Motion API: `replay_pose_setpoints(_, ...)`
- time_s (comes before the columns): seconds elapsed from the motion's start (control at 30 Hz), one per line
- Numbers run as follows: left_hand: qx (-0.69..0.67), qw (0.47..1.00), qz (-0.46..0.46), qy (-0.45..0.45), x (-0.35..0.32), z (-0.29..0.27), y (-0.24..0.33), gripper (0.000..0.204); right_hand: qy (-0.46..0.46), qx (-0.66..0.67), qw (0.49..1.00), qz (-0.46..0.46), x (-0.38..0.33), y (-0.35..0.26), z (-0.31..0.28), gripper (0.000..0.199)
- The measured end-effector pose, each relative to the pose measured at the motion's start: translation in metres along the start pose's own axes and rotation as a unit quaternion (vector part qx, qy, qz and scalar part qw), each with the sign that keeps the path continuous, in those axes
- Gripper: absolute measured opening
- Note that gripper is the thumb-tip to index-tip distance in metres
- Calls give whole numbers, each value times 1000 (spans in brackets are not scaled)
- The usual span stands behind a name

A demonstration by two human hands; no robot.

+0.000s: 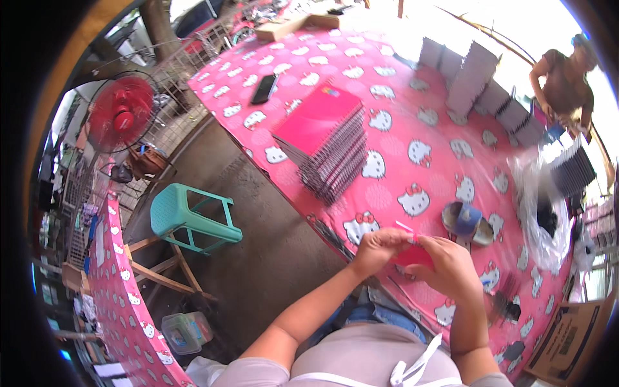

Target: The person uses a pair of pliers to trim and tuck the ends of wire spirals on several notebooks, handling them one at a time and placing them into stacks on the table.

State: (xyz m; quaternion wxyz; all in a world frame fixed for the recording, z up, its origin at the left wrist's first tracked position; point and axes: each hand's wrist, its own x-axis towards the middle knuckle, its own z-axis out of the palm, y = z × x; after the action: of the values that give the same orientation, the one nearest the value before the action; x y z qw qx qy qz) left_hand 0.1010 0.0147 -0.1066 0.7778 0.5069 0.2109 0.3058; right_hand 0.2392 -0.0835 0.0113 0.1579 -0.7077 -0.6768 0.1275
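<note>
Close to my body, over the near edge of the table, both hands meet at a small bright pink flat piece (412, 256). My left hand (379, 250) pinches its upper left corner, where a thin white strip shows. My right hand (451, 263) grips its right side, thumb below and fingers on top. Whether the piece is a notebook cover or something else, I cannot tell. Just beyond my right hand lies a blue roll (465, 220) with pale round parts beside it. Farther off to the left rises a stack of pink-covered spiral notebooks (325, 122).
The table (393, 177) has a pink cartoon-cat cover. A black phone (264, 89) lies beyond the stack. Grey spiral-bound stacks (474, 77) and a clear plastic bag (540, 219) are at right, near another person (564, 84). A green stool (193, 216) and red fan (121, 113) stand left.
</note>
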Motion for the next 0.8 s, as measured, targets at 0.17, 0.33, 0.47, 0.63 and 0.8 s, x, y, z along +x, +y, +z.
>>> replay_pose_setpoints(0.17, 71, 997, 11, -5, 1, 2, 7, 19, 9, 32, 999, 31, -3, -1, -3, 46)
replay_pose_setpoints(0.33, 26, 999, 17, -4, -3, 0, 4, 22, 38, -6, 999, 26, 7, 1, 23, 50)
replay_pose_setpoints(0.47, 48, 997, 58, -20, 5, 6, 16, 20, 107, 162, 980, 37, 14, 9, 26, 39)
replay_pose_setpoints(0.63, 94, 990, 73, -79, 0, 18, 54, 20, 229, 156, 961, 11, 0, -9, 9, 20)
replay_pose_setpoints(0.8, 145, 980, 133, -28, -20, 23, 76, 21, 274, 137, 952, -7, 3, -31, 0, 22)
